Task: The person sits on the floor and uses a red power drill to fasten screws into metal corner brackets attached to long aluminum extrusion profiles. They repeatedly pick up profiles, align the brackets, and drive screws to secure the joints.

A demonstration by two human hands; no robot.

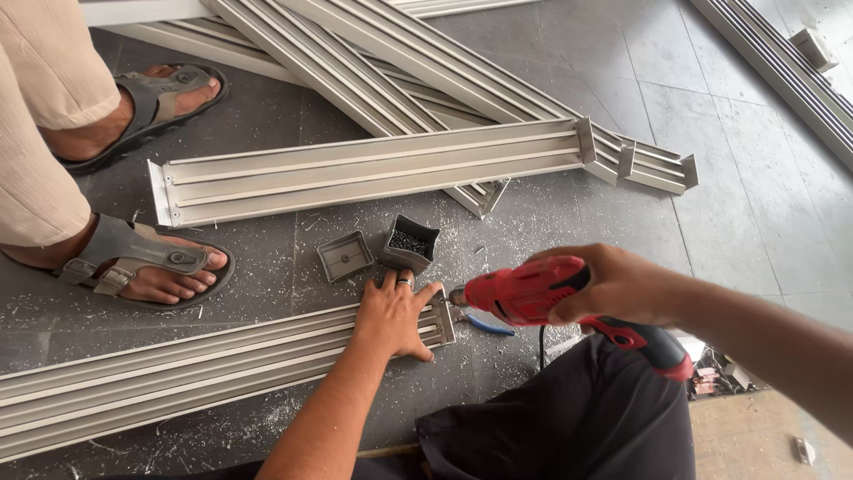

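Observation:
My left hand (394, 314) presses flat, fingers spread, on the right end of a long ribbed aluminium track (178, 373) lying on the floor. A ring shows on one finger. My right hand (613, 284) grips a red electric drill (533, 289), held level, its bit tip meeting the end of that track next to my left fingers. Just beyond the left hand stand a small grey square box of dark screws (410, 244) and its lid (345, 255).
Another track section (373, 166) lies crosswise ahead, with several more stacked behind it (391, 62). Another person's sandalled feet (147, 262) stand at the left. Metal shavings litter the grey tile floor. A blue-handled tool (487, 325) lies under the drill.

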